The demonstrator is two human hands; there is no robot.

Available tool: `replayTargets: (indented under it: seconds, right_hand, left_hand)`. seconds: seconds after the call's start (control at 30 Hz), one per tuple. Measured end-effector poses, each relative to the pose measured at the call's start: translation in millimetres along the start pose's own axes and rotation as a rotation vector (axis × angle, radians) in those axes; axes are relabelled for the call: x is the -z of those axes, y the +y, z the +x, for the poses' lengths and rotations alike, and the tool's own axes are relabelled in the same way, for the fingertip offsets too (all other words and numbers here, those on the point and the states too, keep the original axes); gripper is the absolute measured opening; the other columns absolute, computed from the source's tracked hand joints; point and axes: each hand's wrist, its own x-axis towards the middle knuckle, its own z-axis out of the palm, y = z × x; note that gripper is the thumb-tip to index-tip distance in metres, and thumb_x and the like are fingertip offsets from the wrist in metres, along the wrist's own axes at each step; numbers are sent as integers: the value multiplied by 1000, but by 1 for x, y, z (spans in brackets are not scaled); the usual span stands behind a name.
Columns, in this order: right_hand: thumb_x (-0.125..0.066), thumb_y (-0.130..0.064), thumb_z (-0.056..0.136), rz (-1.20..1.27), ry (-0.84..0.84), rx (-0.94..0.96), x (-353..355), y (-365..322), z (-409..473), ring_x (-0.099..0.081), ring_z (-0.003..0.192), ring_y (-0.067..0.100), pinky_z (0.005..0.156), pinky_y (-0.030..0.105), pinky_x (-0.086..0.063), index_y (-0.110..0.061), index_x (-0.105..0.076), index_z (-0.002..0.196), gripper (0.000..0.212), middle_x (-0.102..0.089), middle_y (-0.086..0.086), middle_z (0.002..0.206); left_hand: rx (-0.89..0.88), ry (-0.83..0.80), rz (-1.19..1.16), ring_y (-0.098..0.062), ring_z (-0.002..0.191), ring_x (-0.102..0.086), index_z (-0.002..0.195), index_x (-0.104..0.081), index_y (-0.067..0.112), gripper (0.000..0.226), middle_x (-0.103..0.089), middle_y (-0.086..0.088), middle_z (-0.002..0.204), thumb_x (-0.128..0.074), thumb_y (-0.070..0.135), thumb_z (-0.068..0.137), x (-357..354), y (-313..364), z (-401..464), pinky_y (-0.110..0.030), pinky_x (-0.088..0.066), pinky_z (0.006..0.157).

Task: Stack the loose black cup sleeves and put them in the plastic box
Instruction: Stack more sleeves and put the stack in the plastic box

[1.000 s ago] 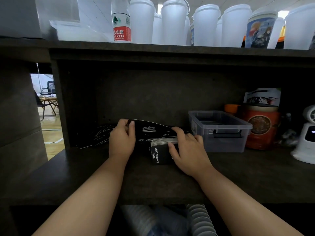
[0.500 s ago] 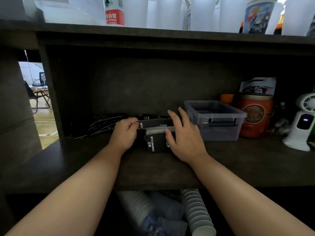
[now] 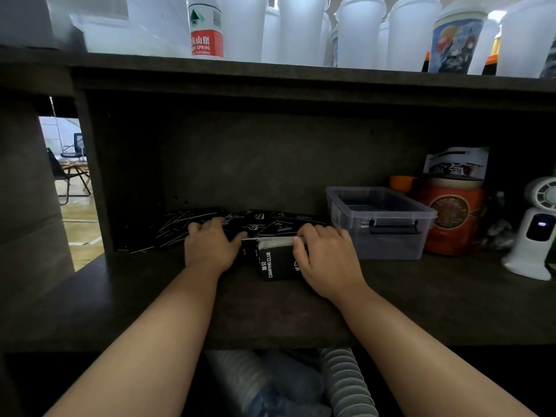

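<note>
Between the two hands, on the shelf (image 3: 270, 311), the gathered stack of black sleeves (image 3: 275, 260) stands on edge, the right hand (image 3: 326, 260) curled round it, likely to keep it square. Left hand (image 3: 210, 245) lies flat-fingered on the loose sleeves (image 3: 180, 227) behind, probably for the next. Just right waits the plastic box (image 3: 379, 221).

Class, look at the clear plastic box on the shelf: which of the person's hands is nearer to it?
Right. The right hand sits just beside the plastic box; the left hand lies farther left.
</note>
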Motion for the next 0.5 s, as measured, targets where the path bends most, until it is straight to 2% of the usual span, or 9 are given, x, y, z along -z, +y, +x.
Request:
replayTargets:
  seconds: [0.1,0.17,0.23,0.33,0.43,0.5]
  right_hand:
    - [-18,-46,94,-7,22,-3,-2,0,1,-59,84,17,84,38,-40,-21,-60,99,49,-65,-3,87]
    - [-18,-46,95,-12,22,-5,-2,1,1,-58,83,17,84,38,-40,-22,-61,99,49,-64,-4,86]
    - [-16,-46,94,-13,13,-3,-2,1,1,-58,84,17,85,38,-40,-22,-61,100,51,-64,-4,87]
    - [-16,-46,94,-4,21,-2,-2,1,1,-58,85,17,85,39,-39,-23,-62,101,52,-64,-3,88]
    - [-16,-46,94,-1,28,-5,-3,1,0,-58,85,16,87,39,-38,-23,-62,99,52,-64,-4,88]
    - [-18,-45,95,-2,43,-1,-4,1,0,-58,84,17,86,39,-37,-24,-61,97,49,-64,-5,87]
  left_hand:
    - [-8,-83,60,-28,132,-29,147,-34,26,67,-48,-6,143,-60,47,88,0,1,0,-37,-29,105]
    - [3,-74,128,-28,130,-34,143,-41,28,57,-54,-7,136,-55,48,92,0,1,1,-37,-31,103]
    - [-4,9,155,-27,123,-44,135,-54,27,42,-62,-7,124,-50,44,96,0,1,1,-37,-36,97]
    - [-35,203,10,-29,108,-53,123,-65,22,30,-67,-12,108,-50,31,99,3,2,-2,-37,-44,83]
    - [-121,425,-41,-31,91,-55,111,-67,10,25,-67,-14,97,-49,21,99,9,1,-5,-36,-39,70]
    - [-79,516,-134,-26,82,-55,110,-62,7,23,-63,-13,94,-45,19,100,14,2,-6,-35,-39,67]
